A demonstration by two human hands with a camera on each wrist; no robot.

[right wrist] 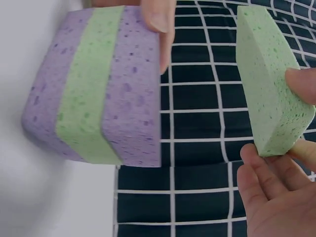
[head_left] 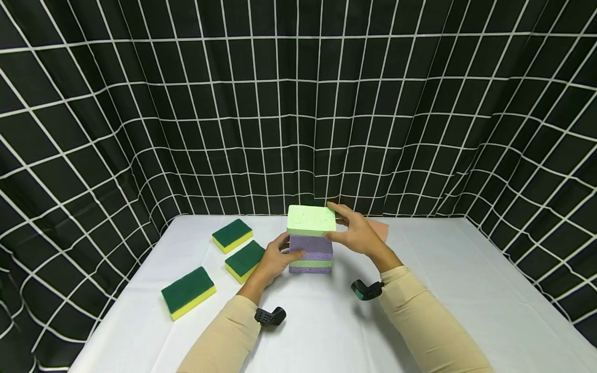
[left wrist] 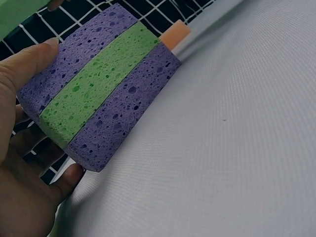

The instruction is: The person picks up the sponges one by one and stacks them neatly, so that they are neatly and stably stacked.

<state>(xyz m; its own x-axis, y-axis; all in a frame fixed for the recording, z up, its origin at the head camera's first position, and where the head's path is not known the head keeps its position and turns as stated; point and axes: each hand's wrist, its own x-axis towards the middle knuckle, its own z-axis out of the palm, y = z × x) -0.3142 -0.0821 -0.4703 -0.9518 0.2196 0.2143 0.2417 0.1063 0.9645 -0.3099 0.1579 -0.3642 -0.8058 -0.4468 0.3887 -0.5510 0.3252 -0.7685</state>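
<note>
A stack of three sponges stands on the white-covered table: a purple sponge (head_left: 317,270) at the bottom, a light green sponge (head_left: 317,263) in the middle, another purple sponge (head_left: 314,246) on top. My left hand (head_left: 274,258) grips the stack from its left side, thumb against the upper purple sponge and fingers partly hidden behind. My right hand (head_left: 358,234) holds a second light green sponge (head_left: 310,220) by its right end, between thumb and fingers. In the right wrist view, a gap shows between this held sponge (right wrist: 269,79) and the stack's top.
Several green-and-yellow scouring sponges lie left of the stack: a far one (head_left: 232,233), one by my left hand (head_left: 244,260), and a near one (head_left: 188,291). An orange piece (head_left: 380,229) lies behind my right hand. A black gridded curtain (head_left: 298,103) surrounds the table (head_left: 317,331).
</note>
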